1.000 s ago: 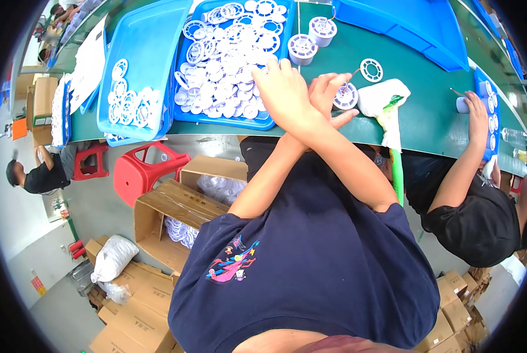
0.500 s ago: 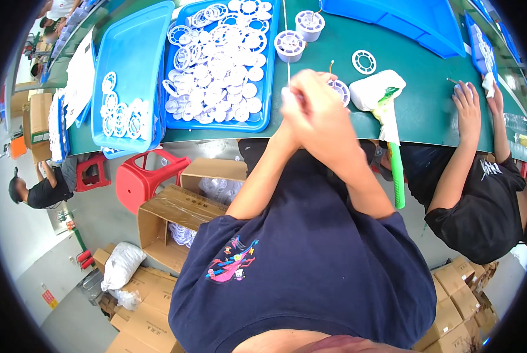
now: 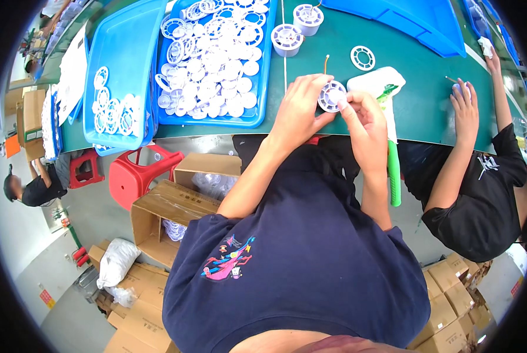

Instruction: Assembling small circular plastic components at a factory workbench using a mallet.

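Observation:
My left hand point(image 3: 297, 109) is wrapped round the side of a white round slotted housing point(image 3: 324, 103), from which a thin wire point(image 3: 326, 63) sticks up. At its face my right hand point(image 3: 367, 122) pinches a small white disc point(image 3: 337, 96) between thumb and fingers; whether the disc is seated there I cannot tell. Just right of my hands lies a mallet with a cloth-wrapped white head point(image 3: 378, 79) and a green handle point(image 3: 394, 176) reaching past the table edge. Beyond my left hand stand two similar housings point(image 3: 287, 39). A loose white slotted ring point(image 3: 363, 58) lies flat on the table.
A blue tray point(image 3: 262, 112) of white discs and rings sits left on the green table point(image 3: 416, 109); another tray point(image 3: 122, 44) overlaps it. A blue bin point(image 3: 404, 26) is at the back. At right, a co-worker's hand point(image 3: 465, 109) rests there. Red stool point(image 3: 135, 179) and cartons stand below.
My hands were together, the right one over the left and blurred, the housing partly hidden below. Now they are apart round the housing, the left gripping its side, the right holding a disc.

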A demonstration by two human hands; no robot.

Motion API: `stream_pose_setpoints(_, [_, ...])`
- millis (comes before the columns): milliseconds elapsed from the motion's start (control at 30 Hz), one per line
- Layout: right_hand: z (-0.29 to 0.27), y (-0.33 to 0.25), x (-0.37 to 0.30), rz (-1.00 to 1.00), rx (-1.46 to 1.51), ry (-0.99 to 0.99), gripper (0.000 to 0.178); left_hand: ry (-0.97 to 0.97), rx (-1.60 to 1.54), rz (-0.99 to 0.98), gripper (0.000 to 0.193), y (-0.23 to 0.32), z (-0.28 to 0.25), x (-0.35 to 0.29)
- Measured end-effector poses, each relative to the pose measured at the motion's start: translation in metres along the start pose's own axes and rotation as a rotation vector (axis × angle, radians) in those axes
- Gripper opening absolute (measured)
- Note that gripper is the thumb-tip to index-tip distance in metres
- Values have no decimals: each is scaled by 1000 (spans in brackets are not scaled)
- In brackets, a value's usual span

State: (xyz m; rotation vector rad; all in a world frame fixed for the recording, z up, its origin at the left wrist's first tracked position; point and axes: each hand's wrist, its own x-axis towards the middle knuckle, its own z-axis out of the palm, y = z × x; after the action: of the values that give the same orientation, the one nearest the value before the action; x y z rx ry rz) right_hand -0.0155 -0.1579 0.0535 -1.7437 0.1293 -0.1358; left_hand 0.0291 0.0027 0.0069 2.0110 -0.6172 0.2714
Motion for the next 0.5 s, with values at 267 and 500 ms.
stream_pose_setpoints(267, [8, -13, 3, 96, -255, 19, 13, -10, 52, 78, 67, 4, -2, 1])
stream_pose_setpoints(500, [12, -2, -6, -236, -283, 151, 17, 13, 9, 84, 65, 4, 1, 0])
